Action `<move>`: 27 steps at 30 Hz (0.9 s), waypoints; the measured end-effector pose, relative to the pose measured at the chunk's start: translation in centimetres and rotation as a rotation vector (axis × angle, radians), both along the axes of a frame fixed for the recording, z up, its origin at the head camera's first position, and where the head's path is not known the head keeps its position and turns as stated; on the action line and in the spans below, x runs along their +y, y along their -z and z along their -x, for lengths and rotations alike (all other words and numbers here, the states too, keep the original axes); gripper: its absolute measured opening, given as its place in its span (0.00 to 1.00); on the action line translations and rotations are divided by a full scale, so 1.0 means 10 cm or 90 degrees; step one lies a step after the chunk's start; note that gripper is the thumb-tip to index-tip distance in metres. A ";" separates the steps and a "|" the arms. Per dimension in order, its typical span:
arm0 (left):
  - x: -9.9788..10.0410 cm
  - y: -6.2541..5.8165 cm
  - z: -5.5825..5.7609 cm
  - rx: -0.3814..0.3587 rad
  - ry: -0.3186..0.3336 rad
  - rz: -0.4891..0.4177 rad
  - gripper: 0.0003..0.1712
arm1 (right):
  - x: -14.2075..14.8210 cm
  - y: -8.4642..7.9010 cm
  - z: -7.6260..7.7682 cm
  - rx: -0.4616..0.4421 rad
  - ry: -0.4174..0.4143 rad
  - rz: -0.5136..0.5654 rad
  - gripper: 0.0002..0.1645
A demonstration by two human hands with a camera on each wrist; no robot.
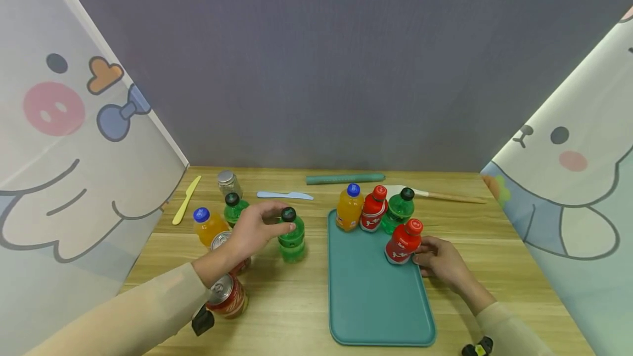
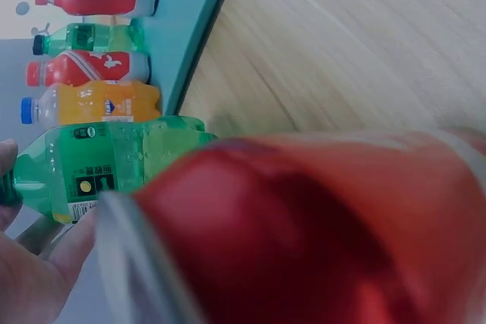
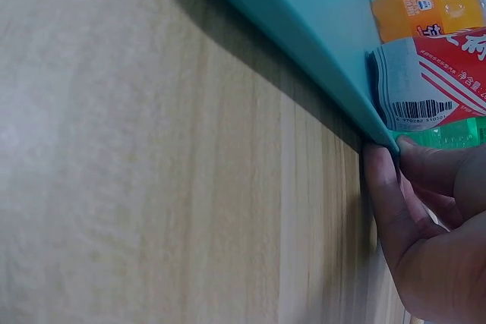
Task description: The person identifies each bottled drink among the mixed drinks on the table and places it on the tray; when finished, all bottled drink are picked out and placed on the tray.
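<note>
My left hand [image 1: 254, 228] pinches a green soda bottle [image 1: 292, 243] near its black cap, left of the teal tray [image 1: 378, 304]. The bottle is upright in the head view; its label [image 2: 94, 165] shows in the left wrist view. With thumb and fingers, my right hand [image 1: 442, 261] grips the tray's right rim, as the right wrist view shows. Along the tray's far end stand an orange soda bottle [image 1: 349, 210], a red bottle [image 1: 373, 210] and another green bottle [image 1: 398, 212]. A second red bottle [image 1: 403, 245] stands close to my right fingers.
Left of the tray are an orange bottle [image 1: 210, 228], a green bottle [image 1: 233, 210] and red cans, one [image 1: 228, 298] nearest me. Behind lie a yellow knife [image 1: 187, 200], a blue knife [image 1: 285, 195], a teal stick [image 1: 344, 179], a wood-handled spatula [image 1: 450, 197] and a lidded jar [image 1: 228, 183].
</note>
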State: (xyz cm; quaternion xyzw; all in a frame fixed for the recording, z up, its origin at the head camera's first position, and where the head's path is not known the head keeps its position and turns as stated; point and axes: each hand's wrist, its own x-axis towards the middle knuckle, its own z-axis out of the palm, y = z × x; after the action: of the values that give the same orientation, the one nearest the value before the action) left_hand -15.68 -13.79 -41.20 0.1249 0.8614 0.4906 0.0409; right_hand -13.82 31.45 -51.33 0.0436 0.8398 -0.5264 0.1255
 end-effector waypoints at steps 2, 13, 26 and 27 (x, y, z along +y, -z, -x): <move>0.02 -0.03 0.00 0.008 -0.001 0.001 0.22 | 0.00 0.00 0.00 0.003 -0.002 0.000 0.30; 0.21 -0.21 0.06 0.037 0.029 -0.011 0.18 | 0.00 0.00 0.01 -0.001 0.001 -0.006 0.30; 0.72 -0.33 0.07 0.034 0.103 -0.044 0.17 | -0.02 0.00 0.00 -0.012 0.012 -0.020 0.29; 0.76 -0.32 0.07 0.032 0.107 -0.043 0.17 | -0.01 0.00 0.00 -0.011 0.010 -0.021 0.29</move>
State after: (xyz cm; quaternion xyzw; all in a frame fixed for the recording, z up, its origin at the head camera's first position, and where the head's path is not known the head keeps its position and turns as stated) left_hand -16.39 -6.19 -37.95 0.2103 0.8316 0.5110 0.0564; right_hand -13.82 31.31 -51.32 0.0571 0.8470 -0.5128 0.1281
